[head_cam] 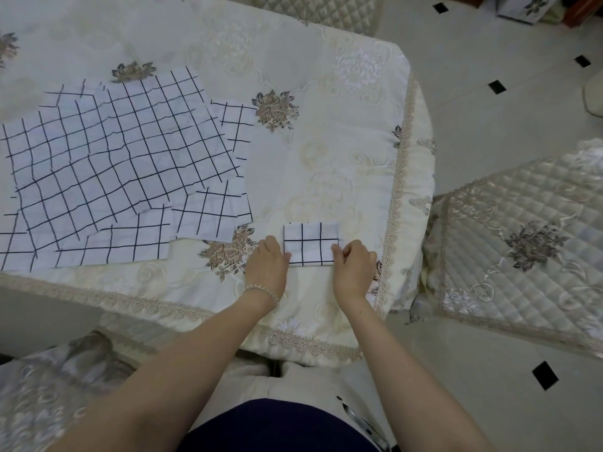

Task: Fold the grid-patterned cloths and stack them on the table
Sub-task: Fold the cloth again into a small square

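— Where is the folded cloth (310, 243)?
— Near the desk (352, 151) front corner; left hand (267, 265) touches its edge, fingers curled, right hand (354, 265) fingers pinch it.
— Around?
— Unfolded cloths (107, 164) spread left.

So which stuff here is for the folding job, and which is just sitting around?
For the job: folded cloth, held by the left hand and right hand; unfolded cloths; table.

Just around: quilted chair, bracelet, tiled floor.
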Tool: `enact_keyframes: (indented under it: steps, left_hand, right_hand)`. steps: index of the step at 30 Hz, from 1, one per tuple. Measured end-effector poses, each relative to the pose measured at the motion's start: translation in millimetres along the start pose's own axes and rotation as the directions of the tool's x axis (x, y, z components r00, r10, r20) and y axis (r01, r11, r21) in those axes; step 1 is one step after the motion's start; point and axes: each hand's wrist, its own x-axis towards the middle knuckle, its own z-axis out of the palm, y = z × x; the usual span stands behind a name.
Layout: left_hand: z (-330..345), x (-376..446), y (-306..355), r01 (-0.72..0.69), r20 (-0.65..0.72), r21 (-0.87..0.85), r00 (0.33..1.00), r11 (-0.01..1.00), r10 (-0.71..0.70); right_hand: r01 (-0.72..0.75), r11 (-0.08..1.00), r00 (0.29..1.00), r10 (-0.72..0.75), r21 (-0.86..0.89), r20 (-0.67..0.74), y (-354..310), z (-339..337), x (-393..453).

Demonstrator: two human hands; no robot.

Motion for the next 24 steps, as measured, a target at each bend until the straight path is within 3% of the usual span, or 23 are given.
enact_keyframes:
  steps: [4,6,11,17,20,24]
  left_hand:
    - [0.0,0.4,-9.3,-0.187,-0.087,0.026,0.978,0.982,0.189]
    - [-3.3,4.0,-12.3,-0.259,-0.053,0.067,0.963,0.963,0.263]
    - [-10.2,8.1,-10.6,-0.256,0.099,0.152,0.965,0.955,0.243]
    - [-9.2,9.6,-13.9,-0.289,0.162,0.211,0.952,0.934,0.259]
    - [-5.8,12.4,-17.0,-0.328,0.185,0.24,0.939,0.914,0.288]
    - [-3.0,10.5,-19.7,-0.377,0.145,0.283,0.926,0.882,0.349]
  right_hand:
    - [-0.001,1.0,1.0,0.001,0.022,-0.001,2.4,3.5,1.3]
    - [0.02,0.999,1.0,-0.02,0.035,0.006,5.2,3.0,1.5]
    - [0.104,0.994,0.994,-0.104,0.015,0.037,10.9,-1.6,-0.3]
    - [0.089,0.996,0.996,-0.089,-0.018,0.013,2.7,-3.1,-0.2]
    - [0.251,0.965,0.96,-0.258,-0.072,-0.111,-13.7,3.0,-6.9]
    - [0.619,0.778,0.784,-0.603,-0.108,0.149,-39.7,29.0,-10.6]
